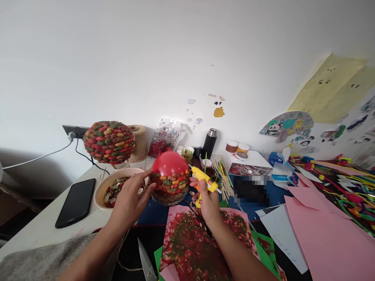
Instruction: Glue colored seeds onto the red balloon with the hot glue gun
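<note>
Nearest to me, at the bottom centre of the frame, I see a pink sheet (193,246) crusted with red and green crumbs, with a pair of scissors (145,260) lying just to its left. Above it my right hand (208,203) is closed around a yellow glue gun (204,180), whose nozzle points left toward a red balloon (170,171). The balloon sits in the middle of the frame on a round metal stand (171,199), and its lower half is covered with coloured shells. My left hand (130,199) is half open, its fingertips resting against the left side of the balloon's shell band; it grips nothing that I can see. Just behind that hand stands a cream bowl (102,187) of the same coloured shells. A black phone (76,202) lies on the bench (35,230) at the left. A finished shell-covered ball (109,141) stands at the upper left beside a spool of twine (140,142). Wooden sticks (224,177) lie right of the glue gun, and pink paper (328,238) fills the lower right.
</note>
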A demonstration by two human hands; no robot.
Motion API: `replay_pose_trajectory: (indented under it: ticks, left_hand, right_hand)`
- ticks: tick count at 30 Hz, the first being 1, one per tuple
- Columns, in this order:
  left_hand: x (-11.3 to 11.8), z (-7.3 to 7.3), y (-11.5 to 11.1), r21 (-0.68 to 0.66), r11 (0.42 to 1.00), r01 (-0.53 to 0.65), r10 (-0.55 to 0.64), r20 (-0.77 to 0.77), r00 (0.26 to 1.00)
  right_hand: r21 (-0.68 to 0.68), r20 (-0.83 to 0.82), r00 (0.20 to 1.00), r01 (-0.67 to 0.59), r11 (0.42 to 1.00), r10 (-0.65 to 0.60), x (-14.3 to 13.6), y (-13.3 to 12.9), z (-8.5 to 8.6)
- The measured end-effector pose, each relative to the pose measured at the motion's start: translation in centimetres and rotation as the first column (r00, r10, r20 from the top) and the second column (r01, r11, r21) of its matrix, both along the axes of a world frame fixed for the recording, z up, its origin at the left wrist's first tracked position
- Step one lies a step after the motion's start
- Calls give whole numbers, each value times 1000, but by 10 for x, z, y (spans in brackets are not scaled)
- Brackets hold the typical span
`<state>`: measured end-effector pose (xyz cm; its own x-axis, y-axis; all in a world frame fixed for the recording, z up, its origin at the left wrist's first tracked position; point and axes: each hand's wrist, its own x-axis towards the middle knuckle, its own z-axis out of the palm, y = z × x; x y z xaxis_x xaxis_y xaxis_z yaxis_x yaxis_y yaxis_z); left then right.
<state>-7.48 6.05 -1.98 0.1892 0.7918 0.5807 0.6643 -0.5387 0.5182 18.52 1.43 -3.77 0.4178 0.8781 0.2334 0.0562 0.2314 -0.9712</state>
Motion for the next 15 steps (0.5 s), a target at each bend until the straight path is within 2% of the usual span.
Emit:
replay_pose_trajectory:
  ticks: [9, 12, 15]
  left_hand:
    - [-2, 2, 3, -36, 999, -24, 26, 47, 999]
    - [-5, 9, 3, -47, 998, -30, 32, 35, 999]
    - [-18, 21, 5, -15, 997, -76, 76, 35, 996]
  right_hand:
    - [5, -10, 1000, 18, 1000, -18, -1, 0, -1]
    - [21, -20, 999, 36, 999, -36, -1, -2, 2]
    - [32, -23, 999, 29, 999, -28, 1, -6, 8]
